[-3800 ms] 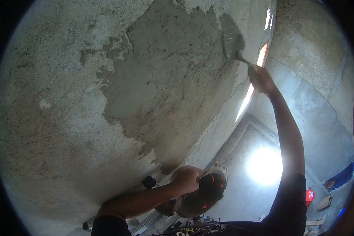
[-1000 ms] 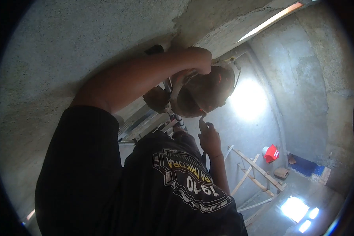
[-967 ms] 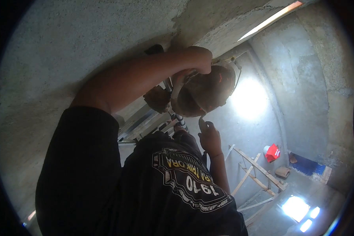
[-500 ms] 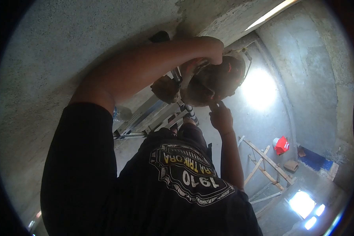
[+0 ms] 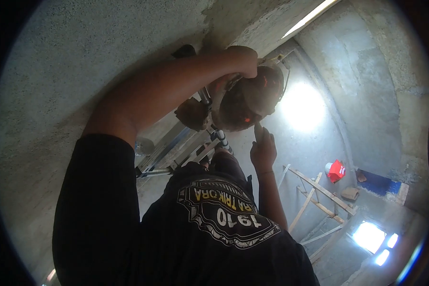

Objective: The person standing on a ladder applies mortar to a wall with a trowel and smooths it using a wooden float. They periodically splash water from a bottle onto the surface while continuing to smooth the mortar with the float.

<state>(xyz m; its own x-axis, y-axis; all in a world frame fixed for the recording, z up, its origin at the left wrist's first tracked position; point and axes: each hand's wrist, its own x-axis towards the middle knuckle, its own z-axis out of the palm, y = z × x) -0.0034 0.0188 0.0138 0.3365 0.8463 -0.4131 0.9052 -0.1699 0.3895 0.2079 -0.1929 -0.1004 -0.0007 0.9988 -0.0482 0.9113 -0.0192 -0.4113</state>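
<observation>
My left hand [image 5: 243, 61] is closed at the upper edge of a round, mortar-crusted bucket [image 5: 247, 107], with its fingers partly hidden. The bucket tilts toward me, showing a dark inside with a few orange patches. My right hand [image 5: 263, 150] is just below the bucket's lower rim, one finger stretched up toward it and the others loosely curled. A dark tool handle [image 5: 205, 97] shows beneath my left forearm. Beside it hangs a rough, brown, crusted piece [image 5: 192, 114]. A black rounded thing [image 5: 184, 51] pokes out behind the forearm, against the wall.
A rough cement wall [image 5: 105, 52] runs close along my left. Below me stands a metal ladder [image 5: 164, 152]. Lower down lie a wooden trestle frame [image 5: 314, 195], a red bag [image 5: 336, 170] and a blue sheet [image 5: 379, 182]. Bright light falls on the floor.
The view has shifted, and the bucket appears further left. Its inside shows more, with an orange patch uncovered near the lower rim. My right finger has straightened below the rim.
</observation>
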